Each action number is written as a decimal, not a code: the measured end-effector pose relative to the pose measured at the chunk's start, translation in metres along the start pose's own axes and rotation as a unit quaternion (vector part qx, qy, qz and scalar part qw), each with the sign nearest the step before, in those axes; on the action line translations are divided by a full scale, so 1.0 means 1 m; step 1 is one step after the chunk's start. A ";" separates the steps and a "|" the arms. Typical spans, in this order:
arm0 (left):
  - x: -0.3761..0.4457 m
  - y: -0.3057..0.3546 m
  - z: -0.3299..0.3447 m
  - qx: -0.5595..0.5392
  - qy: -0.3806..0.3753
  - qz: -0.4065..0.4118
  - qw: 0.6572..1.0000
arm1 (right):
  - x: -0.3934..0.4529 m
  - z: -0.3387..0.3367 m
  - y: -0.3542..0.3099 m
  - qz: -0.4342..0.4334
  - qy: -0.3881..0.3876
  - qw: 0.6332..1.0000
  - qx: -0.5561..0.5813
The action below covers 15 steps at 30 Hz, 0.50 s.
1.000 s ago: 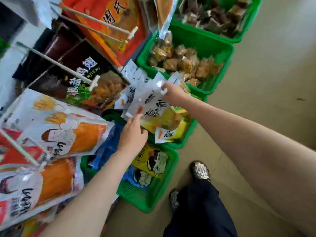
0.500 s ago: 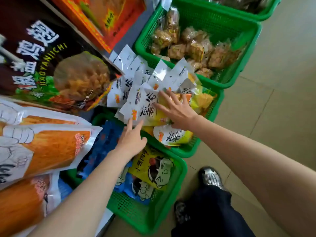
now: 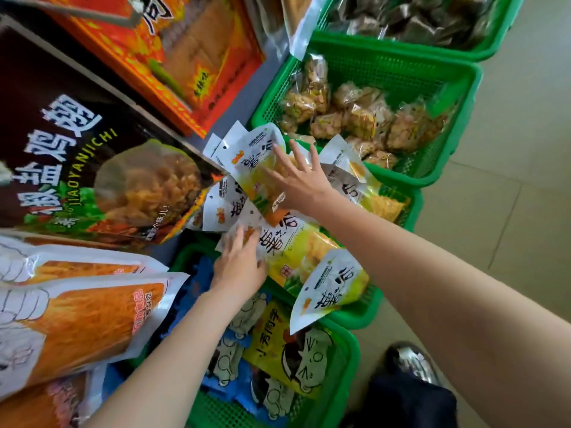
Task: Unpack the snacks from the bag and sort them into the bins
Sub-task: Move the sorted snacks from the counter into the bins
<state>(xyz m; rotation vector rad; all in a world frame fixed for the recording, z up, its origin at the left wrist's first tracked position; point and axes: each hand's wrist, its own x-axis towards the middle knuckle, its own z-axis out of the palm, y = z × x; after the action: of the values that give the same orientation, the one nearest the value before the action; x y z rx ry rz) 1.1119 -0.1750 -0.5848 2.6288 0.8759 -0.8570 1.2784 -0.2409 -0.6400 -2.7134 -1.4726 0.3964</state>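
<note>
Several white-and-yellow snack packets (image 3: 296,251) lie heaped in the middle green bin (image 3: 355,318). My right hand (image 3: 298,183) lies flat with spread fingers on the upper packets of the heap. My left hand (image 3: 239,264) presses with straight fingers on the heap's lower left packet. Neither hand grips anything. One packet (image 3: 330,291) hangs over the bin's near rim.
A near green bin (image 3: 347,366) holds yellow and blue cartoon packets. A far green bin (image 3: 463,118) holds clear-wrapped brown snacks, and another (image 3: 494,41) holds dark ones. Large snack bags hang on the left (image 3: 92,168). My shoe (image 3: 411,362) stands on the tiled floor.
The view has moved closer to the bins. My right hand has slid up onto the higher packets, and my left hand has come to lie on the heap.
</note>
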 end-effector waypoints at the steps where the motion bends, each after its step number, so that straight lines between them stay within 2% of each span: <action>1: -0.007 0.006 -0.001 0.004 -0.011 0.001 1.000 | -0.010 -0.009 0.006 0.003 0.000 1.000 0.007; 8: -0.075 0.064 -0.058 0.045 -0.055 0.058 0.996 | -0.114 -0.119 0.044 0.033 -0.050 0.998 0.021; 11: -0.119 0.091 -0.098 0.037 -0.041 0.089 0.994 | -0.177 -0.180 0.053 0.074 -0.069 0.994 0.028; 15: -0.190 0.128 -0.132 0.090 -0.019 0.164 0.982 | -0.303 -0.242 0.066 0.158 -0.101 0.982 0.016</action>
<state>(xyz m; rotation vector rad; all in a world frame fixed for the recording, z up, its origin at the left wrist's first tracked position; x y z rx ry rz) 1.1268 -0.3141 -0.3604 2.7880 0.3519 -0.9298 1.2321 -0.5048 -0.3524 -2.9575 -1.0525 0.7197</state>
